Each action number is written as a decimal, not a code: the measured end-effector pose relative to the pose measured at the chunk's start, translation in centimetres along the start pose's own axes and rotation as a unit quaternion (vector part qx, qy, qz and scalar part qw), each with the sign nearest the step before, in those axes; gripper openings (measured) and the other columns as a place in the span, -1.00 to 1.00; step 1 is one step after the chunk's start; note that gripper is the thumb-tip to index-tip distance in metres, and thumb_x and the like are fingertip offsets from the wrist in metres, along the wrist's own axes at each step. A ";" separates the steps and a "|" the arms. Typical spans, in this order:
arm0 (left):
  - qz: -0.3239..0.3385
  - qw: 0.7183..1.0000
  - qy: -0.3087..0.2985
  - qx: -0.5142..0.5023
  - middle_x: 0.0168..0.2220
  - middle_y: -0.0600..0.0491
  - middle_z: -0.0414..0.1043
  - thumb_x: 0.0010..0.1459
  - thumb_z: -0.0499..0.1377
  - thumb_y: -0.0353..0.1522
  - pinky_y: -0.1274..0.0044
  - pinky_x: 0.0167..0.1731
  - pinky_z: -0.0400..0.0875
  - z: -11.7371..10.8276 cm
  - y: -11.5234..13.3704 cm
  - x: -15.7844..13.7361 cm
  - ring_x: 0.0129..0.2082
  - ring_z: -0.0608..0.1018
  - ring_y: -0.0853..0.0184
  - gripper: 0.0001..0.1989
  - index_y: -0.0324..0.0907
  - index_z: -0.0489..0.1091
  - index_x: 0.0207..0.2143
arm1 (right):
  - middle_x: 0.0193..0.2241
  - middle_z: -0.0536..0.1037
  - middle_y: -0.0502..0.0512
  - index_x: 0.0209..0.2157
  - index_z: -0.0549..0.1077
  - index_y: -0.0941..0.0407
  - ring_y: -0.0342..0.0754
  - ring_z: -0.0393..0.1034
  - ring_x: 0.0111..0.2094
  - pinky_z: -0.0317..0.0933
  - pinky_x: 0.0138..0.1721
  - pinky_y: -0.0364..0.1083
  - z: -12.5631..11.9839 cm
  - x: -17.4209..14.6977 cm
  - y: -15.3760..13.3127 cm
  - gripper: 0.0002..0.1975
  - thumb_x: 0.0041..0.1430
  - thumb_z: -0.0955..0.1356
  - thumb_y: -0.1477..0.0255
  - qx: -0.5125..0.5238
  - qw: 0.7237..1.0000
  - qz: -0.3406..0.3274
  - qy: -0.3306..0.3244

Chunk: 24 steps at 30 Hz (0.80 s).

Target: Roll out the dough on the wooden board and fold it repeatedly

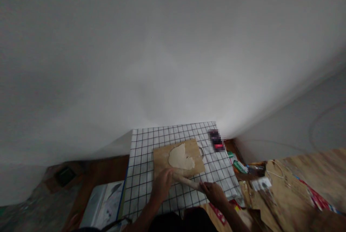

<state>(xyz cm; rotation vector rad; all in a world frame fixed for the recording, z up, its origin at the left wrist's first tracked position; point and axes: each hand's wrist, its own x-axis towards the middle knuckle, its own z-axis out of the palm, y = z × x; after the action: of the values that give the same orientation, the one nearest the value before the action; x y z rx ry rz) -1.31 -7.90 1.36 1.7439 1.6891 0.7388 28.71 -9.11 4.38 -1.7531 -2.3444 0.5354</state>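
A wooden rolling pin (187,182) slants across the near edge of a wooden board (161,156). My left hand (163,183) is closed round its left end, over the board's near side. Its right end sits in my closed right hand (213,193), beyond the board and above the checked cloth. On the board lies a flat, irregular sheet of dough (178,157), notched on its far right side. The pin is on the near side of the dough; whether they touch I cannot tell. A metal handle (201,152) shows at the board's right edge.
Black-and-white checked cloth (143,140) covers the small table, which stands against a pale wall (167,62). A blurred dark and red object (216,140) lies at its far right. Beyond the right edge are a green package (239,166) and clutter; a pale box (101,203) stands left.
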 end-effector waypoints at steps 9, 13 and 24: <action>-0.013 0.996 -0.036 0.080 0.00 0.02 0.57 0.27 0.07 -0.37 0.29 0.03 0.48 1.6 2.1 -0.6 -0.01 0.58 0.17 -0.66 -0.01 0.46 0.05 | -0.42 0.63 0.19 -0.37 0.60 0.10 0.03 0.50 -0.38 0.24 -0.30 -0.05 0.7 13.3 2.0 -0.55 0.43 0.19 0.25 -0.051 0.985 -0.119 -0.111; -0.057 0.985 -0.010 0.162 -0.06 0.00 0.57 0.25 0.11 -0.40 0.30 -0.01 0.46 1.7 2.9 0.4 -0.04 0.57 0.15 -0.70 -0.03 0.48 0.00 | -0.34 0.63 0.18 -0.28 0.59 0.11 0.04 0.48 -0.29 0.27 -0.22 -0.02 1.4 16.6 2.3 -0.71 0.38 0.24 0.41 -0.059 0.977 -0.174 -0.107; -0.039 0.957 0.114 0.264 0.26 -0.16 0.35 0.41 -0.04 -0.31 0.20 0.20 0.30 4.0 2.8 2.6 0.28 0.35 0.08 -0.57 -0.20 0.28 0.26 | 0.30 0.30 0.27 0.19 0.37 0.09 0.17 0.14 0.29 -0.04 0.29 0.23 2.7 16.6 2.0 -0.61 0.39 0.20 0.48 -0.064 0.973 -0.221 0.002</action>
<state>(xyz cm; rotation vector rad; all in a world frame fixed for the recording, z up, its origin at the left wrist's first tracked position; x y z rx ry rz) 3.64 -5.46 0.77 1.9792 2.2565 0.4933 24.68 6.66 -0.25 -1.2052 -2.7006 0.3116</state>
